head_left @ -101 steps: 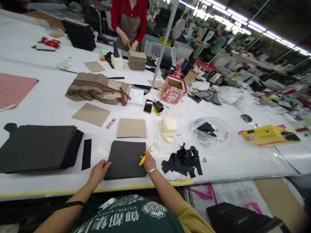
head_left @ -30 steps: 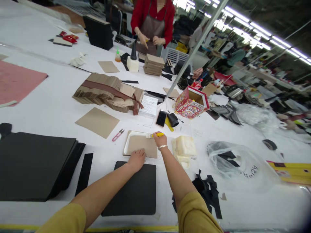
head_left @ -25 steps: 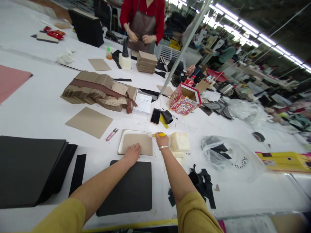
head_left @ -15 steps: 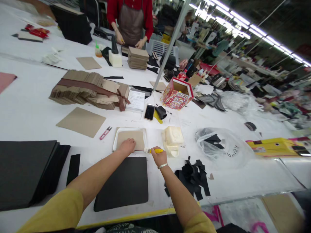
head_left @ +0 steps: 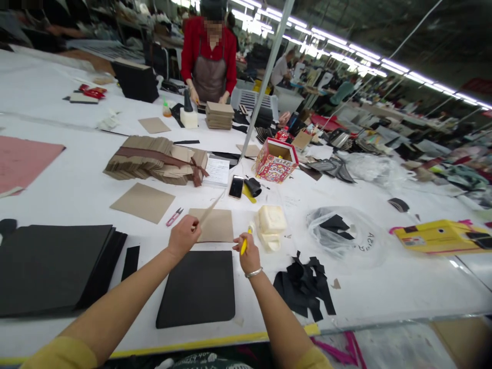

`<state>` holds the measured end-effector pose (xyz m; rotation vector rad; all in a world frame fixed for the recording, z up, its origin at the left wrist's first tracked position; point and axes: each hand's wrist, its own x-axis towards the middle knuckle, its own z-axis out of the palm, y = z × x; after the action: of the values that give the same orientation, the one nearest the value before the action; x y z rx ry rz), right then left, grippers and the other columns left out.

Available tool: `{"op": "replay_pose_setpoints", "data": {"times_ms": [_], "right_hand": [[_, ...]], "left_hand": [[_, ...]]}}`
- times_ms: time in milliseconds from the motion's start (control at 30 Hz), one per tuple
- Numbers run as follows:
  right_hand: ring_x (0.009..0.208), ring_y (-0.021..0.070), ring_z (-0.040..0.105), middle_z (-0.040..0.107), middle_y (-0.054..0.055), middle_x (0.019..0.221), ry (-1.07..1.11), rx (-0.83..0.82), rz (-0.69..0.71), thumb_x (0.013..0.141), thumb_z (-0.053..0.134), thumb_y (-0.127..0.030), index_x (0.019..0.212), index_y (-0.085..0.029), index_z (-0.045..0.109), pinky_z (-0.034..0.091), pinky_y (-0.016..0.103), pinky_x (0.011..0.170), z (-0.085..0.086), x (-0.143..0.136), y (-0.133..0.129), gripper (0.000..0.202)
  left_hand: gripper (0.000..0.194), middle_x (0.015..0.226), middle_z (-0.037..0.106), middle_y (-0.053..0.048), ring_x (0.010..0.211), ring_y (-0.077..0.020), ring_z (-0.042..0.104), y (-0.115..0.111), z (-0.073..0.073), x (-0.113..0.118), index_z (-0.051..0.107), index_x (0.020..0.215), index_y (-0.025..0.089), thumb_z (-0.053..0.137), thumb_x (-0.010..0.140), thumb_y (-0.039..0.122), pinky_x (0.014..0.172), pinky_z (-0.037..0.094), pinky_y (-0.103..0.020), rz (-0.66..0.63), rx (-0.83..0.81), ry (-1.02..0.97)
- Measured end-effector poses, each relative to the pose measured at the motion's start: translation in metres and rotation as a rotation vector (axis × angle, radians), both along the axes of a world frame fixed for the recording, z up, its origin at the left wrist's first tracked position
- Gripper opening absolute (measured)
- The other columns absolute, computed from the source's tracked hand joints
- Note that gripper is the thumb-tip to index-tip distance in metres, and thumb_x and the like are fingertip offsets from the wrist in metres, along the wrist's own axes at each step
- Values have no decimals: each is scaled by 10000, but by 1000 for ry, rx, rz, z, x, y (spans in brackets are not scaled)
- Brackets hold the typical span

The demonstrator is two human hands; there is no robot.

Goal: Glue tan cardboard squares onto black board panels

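Observation:
My left hand point(head_left: 185, 237) pinches the edge of a thin board point(head_left: 211, 209), raised at a tilt and seen nearly edge-on. Under it a beige board point(head_left: 219, 225) lies flat on the white table. My right hand point(head_left: 249, 254) is closed round a yellow-handled brush point(head_left: 245, 245), its pale end pointing up and away. Just beyond that hand stands a cream-coloured container point(head_left: 272, 220). A black rounded-corner panel point(head_left: 198, 289) lies flat between my forearms. Pink snips point(head_left: 174, 217) rest left of the beige board.
Black strips point(head_left: 305, 287) lie at the right, near a clear plastic bag point(head_left: 346, 230). Black sheets point(head_left: 54, 266) are stacked at the left. Farther back are a phone point(head_left: 236, 187), a red patterned box point(head_left: 276, 161) and bundled boards point(head_left: 154, 159). A person stands across the table.
My left hand has lifted the thin, white-edged piece off the beige board and tilted it up. My right hand has drawn the brush away from its edge. The view has tipped upward.

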<state>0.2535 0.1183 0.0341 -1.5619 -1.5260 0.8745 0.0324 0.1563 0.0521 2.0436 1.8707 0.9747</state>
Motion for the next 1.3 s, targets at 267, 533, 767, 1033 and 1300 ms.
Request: {"op": "replay_pose_setpoints", "data": {"times_ms": [267,533,767,1033,1300], "right_hand": [[611,143,564,546,-32,671,-16,-58,-90,741,498,-335,856,-208,401,424,260,594,-7,-52,-10,197],[532,99,508,494,-80,621,591,-109,-82,688,593,-348,851,-232,319,456,263,567,-10,-21,-30,339],[564,94,490,475,-70,626,426,-204,186,738,572,-332,850,-224,335,438,251,579,-18,36,-64,284],[590,120,505,511,-25,676,-75,-148,109,774,477,-367,857,-200,393,420,264,609,-58,35,-82,204],[597,156,553,550,3,706,-277,-188,100,794,411,-383,878,-196,417,412,272,586,-67,11,-78,204]], "left_hand": [[269,686,548,19,623,-120,561,-55,27,12,493,770,145,617,633,341,589,505,-284,311,-155,-1209],[439,888,576,6,723,-118,593,-95,36,2,444,1055,245,626,665,334,656,510,-319,222,-114,-1437],[384,732,604,-23,662,-148,567,-140,-17,-34,600,812,147,614,626,482,552,491,-255,460,-367,-1072],[350,604,628,-12,621,-172,566,-187,-73,-46,640,660,158,558,644,498,579,417,-240,387,-660,-591],[279,663,669,-24,681,-199,588,-179,-94,-61,672,676,165,548,646,413,636,411,-261,417,-682,-581]]}}
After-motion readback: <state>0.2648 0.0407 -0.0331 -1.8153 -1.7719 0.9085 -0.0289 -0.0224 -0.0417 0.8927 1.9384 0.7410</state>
